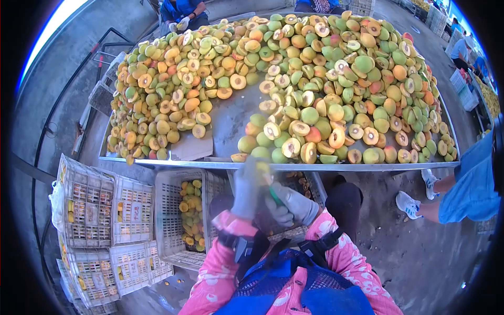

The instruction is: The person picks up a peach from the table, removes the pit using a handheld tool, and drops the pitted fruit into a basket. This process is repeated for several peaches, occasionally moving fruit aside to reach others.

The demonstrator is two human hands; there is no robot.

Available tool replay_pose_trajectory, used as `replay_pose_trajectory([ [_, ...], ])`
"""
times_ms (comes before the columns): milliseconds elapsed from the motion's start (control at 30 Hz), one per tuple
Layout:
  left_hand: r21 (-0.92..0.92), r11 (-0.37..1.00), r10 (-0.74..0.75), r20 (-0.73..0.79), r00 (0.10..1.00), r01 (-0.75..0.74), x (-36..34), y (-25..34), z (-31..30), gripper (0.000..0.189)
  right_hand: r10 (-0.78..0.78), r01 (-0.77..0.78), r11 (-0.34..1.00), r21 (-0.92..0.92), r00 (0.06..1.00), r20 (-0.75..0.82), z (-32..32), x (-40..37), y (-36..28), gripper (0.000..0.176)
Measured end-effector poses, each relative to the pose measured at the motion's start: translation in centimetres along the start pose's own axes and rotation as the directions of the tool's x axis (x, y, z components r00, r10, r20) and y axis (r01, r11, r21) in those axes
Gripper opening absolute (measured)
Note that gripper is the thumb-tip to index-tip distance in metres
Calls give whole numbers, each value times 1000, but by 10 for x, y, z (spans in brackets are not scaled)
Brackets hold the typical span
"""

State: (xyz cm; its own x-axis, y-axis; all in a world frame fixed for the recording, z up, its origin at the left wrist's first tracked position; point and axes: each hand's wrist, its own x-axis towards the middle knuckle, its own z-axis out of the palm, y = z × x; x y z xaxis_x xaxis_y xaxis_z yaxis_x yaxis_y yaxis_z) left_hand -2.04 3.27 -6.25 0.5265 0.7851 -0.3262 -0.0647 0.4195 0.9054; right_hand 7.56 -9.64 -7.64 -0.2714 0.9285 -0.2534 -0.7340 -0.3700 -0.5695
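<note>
My left hand, in a pale grey glove and smeared by motion, is closed around a yellow peach piece just below the table's front edge. Close beside it, my gloved right hand grips a green-handled tool; the tool's tip is blurred against the fruit. Halved peaches, green to orange with several pits showing, are heaped on the metal-edged table in front of me. Under my hands a crate holds more fruit pieces, partly hidden by my arms.
A grey plastic crate with peach halves stands at my left, beside stacked crates. A cardboard piece lies on the table. Co-workers' gloved hands show at the far side. A person in blue shorts stands at right.
</note>
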Motion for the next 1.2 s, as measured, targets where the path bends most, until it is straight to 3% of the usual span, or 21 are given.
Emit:
replay_pose_trajectory([
  [33, 340, 928, 200, -112, 973, -151, -1, -6, -24, 31, -1, -15, 979, -205, 997, -80, -5, -1, 11, 51],
  [67, 576, 784, 382, -154, 911, -231, -2, -8, -56, 21, -86, -78, 869, -489, 949, -303, -23, 10, 28, 49],
  [100, 777, 572, 556, -134, 820, -261, -5, -3, -89, 12, -79, -78, 870, -486, 952, -294, -39, 13, 44, 49],
  [133, 911, 327, 712, -63, 699, -250, -13, 14, -123, 10, -343, -209, 461, -863, 854, -391, -53, 11, 55, 46],
  [167, 978, 61, 823, 63, 564, -197, -12, 28, -145, 12, -612, -429, -61, -901, 730, -306, -64, 12, 66, 43],
  [267, 955, 146, 827, 27, 562, -260, -12, 58, -111, 19, -592, -446, -35, -894, 730, -341, -52, 21, 57, 38],
  [333, 928, 66, 795, 173, 581, -367, 29, 41, -81, 19, -612, -406, -81, -910, 741, -276, -53, 26, 44, 38],
  [367, 916, 72, 733, 221, 644, -396, 49, 37, -59, 27, -634, -355, -21, -935, 728, -262, -56, 25, 45, 34],
  [400, 866, -29, 701, 374, 608, -499, 77, 32, -39, 37, -654, -301, 40, -953, 713, -252, -59, 23, 46, 31],
  [500, 829, -70, 588, 483, 649, -555, 157, 22, -3, 38, -635, -305, 129, -943, 706, -315, -56, 5, 36, 29],
  [567, 733, -81, 340, 657, 673, -675, 208, 3, -1, 39, -657, -302, 130, -944, 688, -310, -62, 3, 34, 26],
  [700, 820, -88, 113, 572, 812, -565, 199, 28, 5, 31, -654, -158, 209, -965, 711, -259, -63, 9, 16, 28],
  [733, 779, 459, 200, 378, 904, -427, 194, 23, -2, 29, -701, -52, 213, -976, 687, -190, -61, 16, 8, 27],
  [767, 454, 864, 163, 152, 975, -216, 187, 18, -9, 29, -749, 57, 208, -977, 652, -121, -59, 24, 1, 26],
  [833, 316, 896, 272, 161, 949, -310, 149, 21, -10, 41, -782, 109, 167, -980, 620, -65, -51, 40, -12, 24],
  [900, -123, 992, 23, 215, 976, 4, 120, 22, -8, 55, -761, 24, 99, -995, 647, -60, -31, 43, -33, 18],
  [1033, -33, 985, 170, 135, 976, -167, 61, 34, 15, 66, -826, 111, 131, -985, 561, -46, -4, 50, -41, 22],
  [1100, -33, 979, 204, 92, 975, -201, 38, 39, 26, 65, -893, 100, -23, -995, 444, 66, 4, 50, -35, 21],
  [1133, 219, 886, 396, 102, 913, -409, 32, 37, 24, 57, -893, 99, -31, -995, 444, 73, 10, 48, -31, 21],
  [1167, 448, 690, 564, 161, 810, -569, 26, 35, 23, 50, -890, 199, 139, -970, 454, -34, 17, 46, -28, 20],
  [1200, 441, 685, 574, 163, 803, -579, 19, 35, 24, 50, -871, 295, 299, -907, 472, -134, 23, 46, -26, 19],
])
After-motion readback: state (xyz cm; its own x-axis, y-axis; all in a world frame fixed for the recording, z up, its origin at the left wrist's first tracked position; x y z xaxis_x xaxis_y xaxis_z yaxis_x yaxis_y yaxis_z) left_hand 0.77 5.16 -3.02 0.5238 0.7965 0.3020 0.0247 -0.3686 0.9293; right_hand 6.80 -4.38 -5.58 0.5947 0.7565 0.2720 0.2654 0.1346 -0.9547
